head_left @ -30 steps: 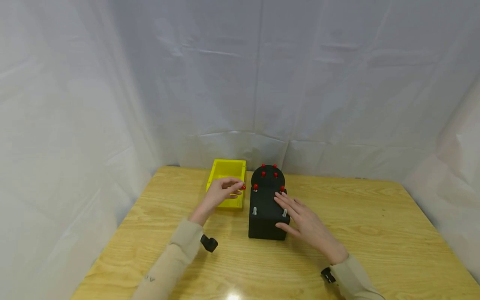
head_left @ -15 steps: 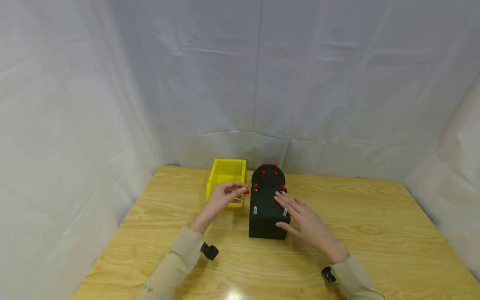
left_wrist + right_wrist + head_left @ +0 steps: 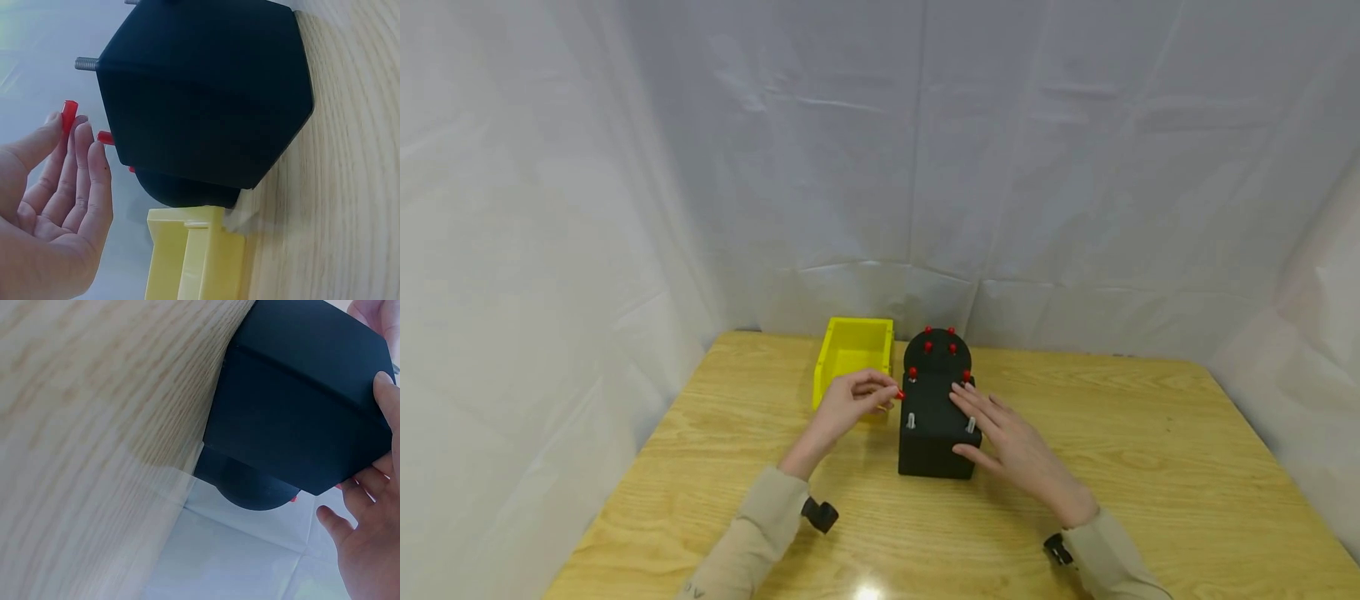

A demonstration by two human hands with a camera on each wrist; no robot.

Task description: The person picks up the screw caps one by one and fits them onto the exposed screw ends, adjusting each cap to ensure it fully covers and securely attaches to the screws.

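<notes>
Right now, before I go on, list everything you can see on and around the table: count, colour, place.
black block: one, black, mid-table, with a round disc at its far end.
red caps: six on the block's far part, red, set on pegs; a seventh red cap is pinched in the left hand.
bare metal studs: two, silver, on the block's near top corners.
yellow bin: one, yellow, open-topped, left of the block.
table: one, light wood grain.
white sheet: white, hung behind and at both sides.
left hand: beside the block's left edge, pinching the cap.
right hand: fingers flat on the block's right side, thumb on its near corner.
</notes>
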